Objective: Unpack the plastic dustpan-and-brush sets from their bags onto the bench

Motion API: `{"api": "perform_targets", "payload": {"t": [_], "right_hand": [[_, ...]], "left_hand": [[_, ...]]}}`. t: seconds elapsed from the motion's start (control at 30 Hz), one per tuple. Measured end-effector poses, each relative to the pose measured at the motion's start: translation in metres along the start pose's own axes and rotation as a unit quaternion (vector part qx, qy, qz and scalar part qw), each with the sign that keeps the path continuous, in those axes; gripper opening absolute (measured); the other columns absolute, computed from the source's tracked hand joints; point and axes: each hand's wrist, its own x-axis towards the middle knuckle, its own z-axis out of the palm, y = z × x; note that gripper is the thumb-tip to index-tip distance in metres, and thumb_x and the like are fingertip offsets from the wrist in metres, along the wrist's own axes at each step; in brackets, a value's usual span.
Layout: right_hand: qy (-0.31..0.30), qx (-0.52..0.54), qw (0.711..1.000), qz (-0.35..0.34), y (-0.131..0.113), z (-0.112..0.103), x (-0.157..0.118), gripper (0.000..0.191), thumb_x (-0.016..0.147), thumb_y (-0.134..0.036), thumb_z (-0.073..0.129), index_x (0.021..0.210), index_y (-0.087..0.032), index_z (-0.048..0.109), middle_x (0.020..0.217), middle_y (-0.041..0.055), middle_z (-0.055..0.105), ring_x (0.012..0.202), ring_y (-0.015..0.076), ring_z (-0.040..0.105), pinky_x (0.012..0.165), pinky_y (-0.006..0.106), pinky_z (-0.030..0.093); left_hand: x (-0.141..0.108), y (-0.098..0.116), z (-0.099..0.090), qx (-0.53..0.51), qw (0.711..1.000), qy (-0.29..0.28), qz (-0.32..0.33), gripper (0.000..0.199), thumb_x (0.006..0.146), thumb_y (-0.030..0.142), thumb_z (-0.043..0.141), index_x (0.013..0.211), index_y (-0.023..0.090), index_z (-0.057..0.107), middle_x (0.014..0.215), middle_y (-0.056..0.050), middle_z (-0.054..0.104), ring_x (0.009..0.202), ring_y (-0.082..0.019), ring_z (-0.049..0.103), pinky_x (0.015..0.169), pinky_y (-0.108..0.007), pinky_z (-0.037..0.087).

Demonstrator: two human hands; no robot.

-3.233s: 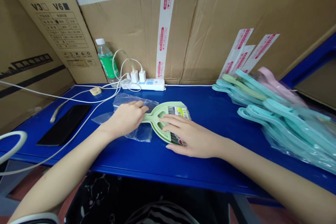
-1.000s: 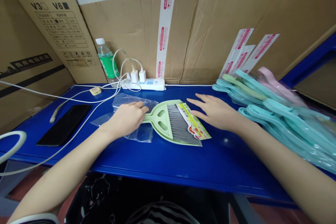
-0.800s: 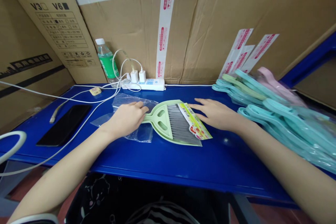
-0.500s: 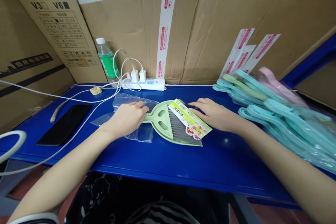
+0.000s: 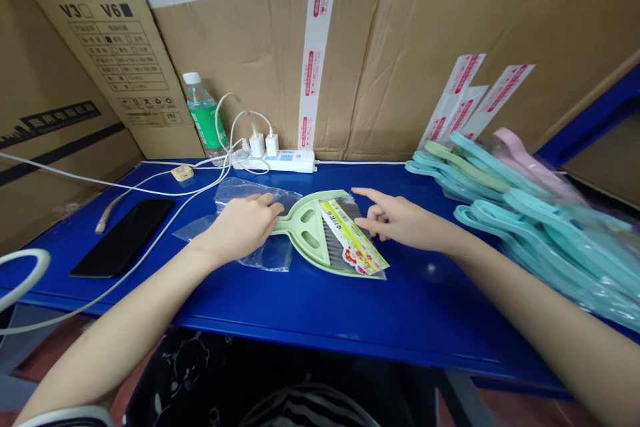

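Note:
A light green brush nested on a matching dustpan (image 5: 300,235) lies flat on the blue table, handles toward the left and grey bristles toward the right. My left hand (image 5: 250,223) is closed around the handle end, which it mostly hides. Across the bristles rests a yellow-green printed card (image 5: 353,237), slanting down to the right. At the card's right edge is my right hand (image 5: 393,213), index finger stretched out and the other fingers loosely curled, gripping nothing. Whether its thumb touches the card is unclear. Beneath my left hand lies a crumpled clear plastic bag (image 5: 270,260).
Plastic-wrapped teal, green and pink sets (image 5: 545,227) are heaped at the right. On the left lie a black phone (image 5: 123,238) and white cables. A green-labelled bottle (image 5: 205,117) and a power strip (image 5: 295,161) stand at the back, before large cardboard boxes (image 5: 400,47).
The card has shifted slightly left and down and turned steeper over the bristles. My right hand has moved a little, its index finger now extended. My left hand stays in place.

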Motion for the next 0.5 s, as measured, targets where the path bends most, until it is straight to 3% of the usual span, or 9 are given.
{"api": "perform_targets", "payload": {"t": [0.13,0.27,0.5], "right_hand": [[-0.003,-0.015,1.000,0.008,-0.0033,0.0030,-0.0016,0.074,0.086,-0.042,0.054,0.149,-0.009,0.029,0.059,-0.0029,0.062,0.054,0.0159,0.058,0.049,0.026,0.041],[-0.025,0.001,0.999,0.022,-0.0052,0.0041,-0.0017,0.087,0.083,-0.037,0.059,0.153,-0.009,0.016,0.060,-0.0041,0.063,0.052,0.0156,0.058,0.050,0.025,0.043],[-0.038,-0.001,0.999,0.021,-0.0040,0.0026,-0.0015,0.082,0.085,-0.030,0.055,0.153,-0.006,0.016,0.061,-0.0033,0.065,0.053,0.0155,0.059,0.053,0.026,0.045]], "left_hand": [[0.0001,0.0001,-0.0004,-0.005,1.000,0.005,0.001,0.029,0.095,0.019,0.037,0.108,0.015,0.063,0.095,-0.009,0.066,0.088,-0.024,0.067,0.070,-0.034,0.053],[-0.0002,0.0003,-0.0012,-0.007,1.000,0.007,0.002,0.030,0.095,0.018,0.036,0.109,0.015,0.063,0.096,-0.009,0.066,0.089,-0.025,0.066,0.070,-0.035,0.053],[-0.0003,0.0000,-0.0018,-0.004,1.000,0.005,-0.001,0.029,0.096,0.019,0.037,0.109,0.015,0.062,0.095,-0.009,0.065,0.089,-0.025,0.067,0.071,-0.035,0.054]]}}
